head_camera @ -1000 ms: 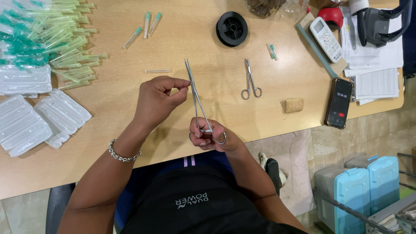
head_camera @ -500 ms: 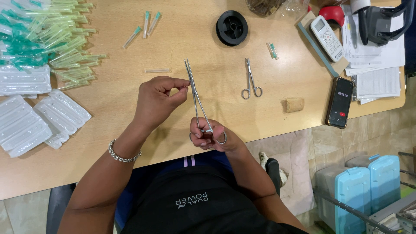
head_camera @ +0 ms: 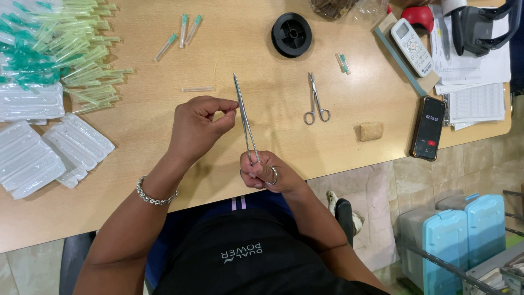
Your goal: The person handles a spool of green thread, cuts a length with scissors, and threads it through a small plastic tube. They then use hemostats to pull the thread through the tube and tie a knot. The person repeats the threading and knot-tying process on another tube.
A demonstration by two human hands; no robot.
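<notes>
Right hand: the right hand (head_camera: 266,175) is curled at the near table edge, fingers through the ring handles of a long needle holder (head_camera: 244,117) and closed on them.
Needle holder: slim, steel, it rises from that hand and points away from the person, tips over the bare wood; whether its tips grip anything is too small to tell.
Left hand: the left hand (head_camera: 197,127) hovers just left of the tool's shaft, thumb and forefinger pinched together right beside it; what they pinch, if anything, is too fine to make out. A silver chain bracelet (head_camera: 155,195) sits on that wrist.
Table: a pale wooden table (head_camera: 136,158) carries everything.
Scissors: small steel scissors (head_camera: 315,100) lie flat to the right of the needle holder, well apart from both hands.
Spool: a black round spool (head_camera: 291,35) sits at the far side, beyond the scissors.
Needles: a heap of green-capped needles (head_camera: 52,49) fills the far left corner, with a few loose capped ones (head_camera: 185,31) nearer the middle and one clear tube (head_camera: 197,88) just beyond the left hand.
Trays: clear plastic blister trays (head_camera: 49,150) lie on the left.
Right side: a black phone (head_camera: 427,128) with its screen lit, a small tan block (head_camera: 371,131), a white remote (head_camera: 411,38) and printed papers (head_camera: 477,101).
</notes>
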